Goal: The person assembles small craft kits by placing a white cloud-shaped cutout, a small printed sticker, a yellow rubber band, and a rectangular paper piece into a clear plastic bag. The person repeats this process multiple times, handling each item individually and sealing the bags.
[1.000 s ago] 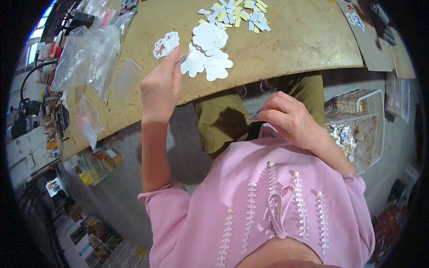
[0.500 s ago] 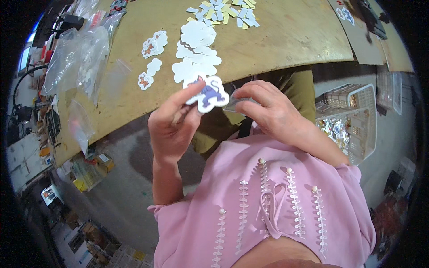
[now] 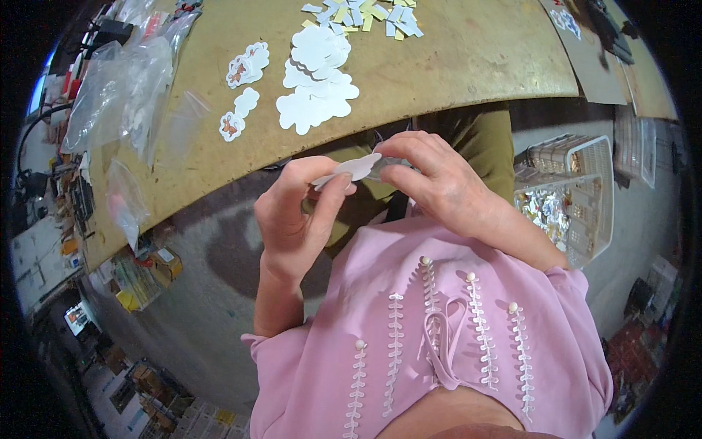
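1. Hands meet just off the near edge of the wooden table [image 3: 468,51], over the person's lap, with a white scalloped cutout [image 3: 351,167] held between them.
2. Left hand [image 3: 296,216] has its thumb and forefinger pinched shut on the left end of the cutout; its other fingers are curled loosely below, palm turned toward the person.
3. Right hand [image 3: 439,179] closes its fingertips on the right end of the same cutout, where a thin clear strip seems to show; I cannot tell whether that strip is a film or part of the cutout.
4. On the table, just beyond the hands, lies a pile of white cutouts [image 3: 316,88], face down and overlapping.
5. Left of that pile on the table are two printed cutouts with orange figures: a smaller one [image 3: 232,124] nearer the edge and a larger one [image 3: 247,64] farther in.
6. At the far side of the table sits a scatter of small paper scraps [image 3: 362,13], white and yellow.
7. Clear plastic bags [image 3: 124,95] lie along the table's left end.
8. Right of the table, beside the person's knee, stands a white wire basket [image 3: 585,197] holding shiny scraps.
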